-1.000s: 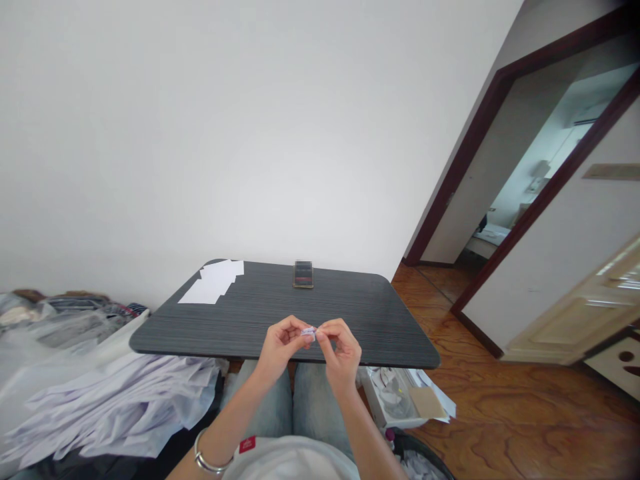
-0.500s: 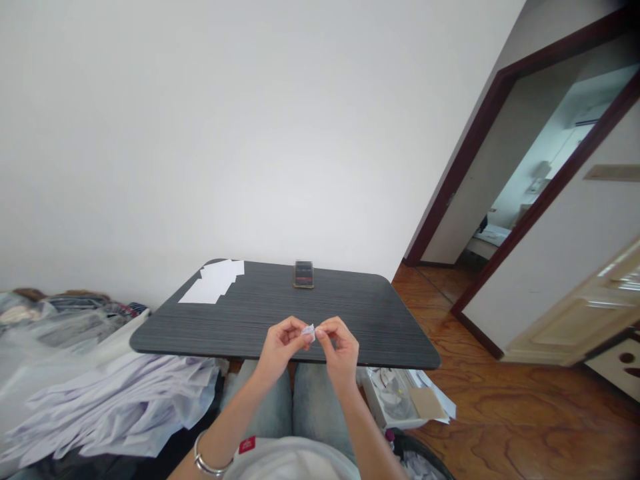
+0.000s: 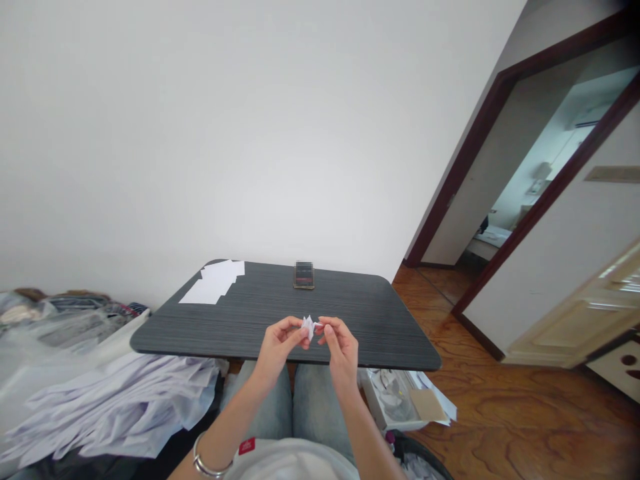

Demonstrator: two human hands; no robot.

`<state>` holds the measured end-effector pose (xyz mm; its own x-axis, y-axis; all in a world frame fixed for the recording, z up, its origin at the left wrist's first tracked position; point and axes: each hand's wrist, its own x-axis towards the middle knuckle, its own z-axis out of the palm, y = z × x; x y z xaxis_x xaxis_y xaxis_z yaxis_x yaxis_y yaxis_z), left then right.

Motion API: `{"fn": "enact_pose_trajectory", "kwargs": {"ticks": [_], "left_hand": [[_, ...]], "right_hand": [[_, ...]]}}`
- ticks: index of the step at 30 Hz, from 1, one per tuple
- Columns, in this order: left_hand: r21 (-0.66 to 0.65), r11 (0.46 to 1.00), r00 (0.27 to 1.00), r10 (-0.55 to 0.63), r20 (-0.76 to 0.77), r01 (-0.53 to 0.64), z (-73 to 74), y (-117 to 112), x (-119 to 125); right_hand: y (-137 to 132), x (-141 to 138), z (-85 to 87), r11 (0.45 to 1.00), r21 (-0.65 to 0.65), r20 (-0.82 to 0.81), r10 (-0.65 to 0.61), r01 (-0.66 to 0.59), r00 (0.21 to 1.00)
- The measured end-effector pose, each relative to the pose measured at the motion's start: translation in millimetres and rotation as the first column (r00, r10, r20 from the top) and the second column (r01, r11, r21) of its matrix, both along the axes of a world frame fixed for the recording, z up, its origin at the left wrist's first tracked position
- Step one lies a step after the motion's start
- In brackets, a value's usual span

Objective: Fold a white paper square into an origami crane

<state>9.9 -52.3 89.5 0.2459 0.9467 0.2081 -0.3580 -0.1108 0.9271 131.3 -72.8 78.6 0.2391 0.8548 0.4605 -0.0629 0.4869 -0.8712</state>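
A small piece of folded white paper (image 3: 309, 327) with pointed flaps is held over the near edge of the dark table (image 3: 270, 300). My left hand (image 3: 278, 343) pinches its left side between thumb and fingers. From the right, my right hand (image 3: 341, 343) grips a narrow flap of the same paper between thumb and forefinger. Farther back on the table, several white paper sheets (image 3: 207, 287) lie overlapping at the left. A phone-like dark rectangular object (image 3: 304, 275) stands near the wall, its screen too blurred to read.
Left of the table lies a heap of pale cloth (image 3: 115, 407) beside clear plastic wrapping (image 3: 75, 333). Below the table's right edge is a white box (image 3: 393, 400) with assorted items, and a dark bin (image 3: 425, 460) stands nearer me. A white wall (image 3: 300, 133) rises behind.
The folded paper has opened out, with its pointed flaps now standing up. My right fingers have drawn slightly to the right, pulling a flap outward. My left hand stays nearly in place.
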Motion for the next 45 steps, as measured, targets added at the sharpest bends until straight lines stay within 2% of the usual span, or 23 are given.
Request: {"fn": "enact_pose_trajectory", "kwargs": {"ticks": [5,13,18,23,37,40,43,45], "left_hand": [[-0.037,0.999,1.000,0.008,0.029,-0.007,2.8,-1.2,0.8],[0.021,0.998,0.996,0.058,0.067,-0.059,1.0,-1.2,2.7],[0.029,0.993,0.994,0.113,0.001,-0.113,2.1,-1.9,2.3],[0.010,0.991,0.991,0.134,-0.008,-0.134,2.8,-2.6,2.5],[0.005,0.993,0.992,0.115,0.050,-0.115,1.5,-1.0,3.8],[0.007,0.992,0.992,0.124,0.029,-0.124,1.7,-1.2,3.3],[0.002,0.992,0.992,0.128,0.018,-0.128,1.6,-0.9,1.7],[-0.006,0.993,0.993,0.121,0.013,-0.121,1.9,-0.7,0.5]], "right_hand": [[-0.3,-2.0,-0.8,0.993,-0.032,0.041,0.113,-0.111,0.993],[4.7,-6.2,-6.7,0.978,-0.077,-0.115,0.182,-0.191,0.977],[4.2,-8.1,-6.9,0.986,-0.077,-0.164,0.134,-0.148,0.977],[4.5,-9.5,-7.6,0.979,-0.071,-0.194,0.174,-0.191,0.966],[5.2,-8.8,-4.8,0.993,-0.075,-0.142,0.079,-0.090,0.987],[1.2,-9.2,-2.0,0.997,-0.050,-0.070,0.047,-0.051,0.996],[-0.7,-8.4,0.2,0.997,-0.048,-0.002,0.062,-0.062,0.998],[0.4,-7.3,0.4,0.995,-0.059,-0.027,0.077,-0.078,0.997]]}}
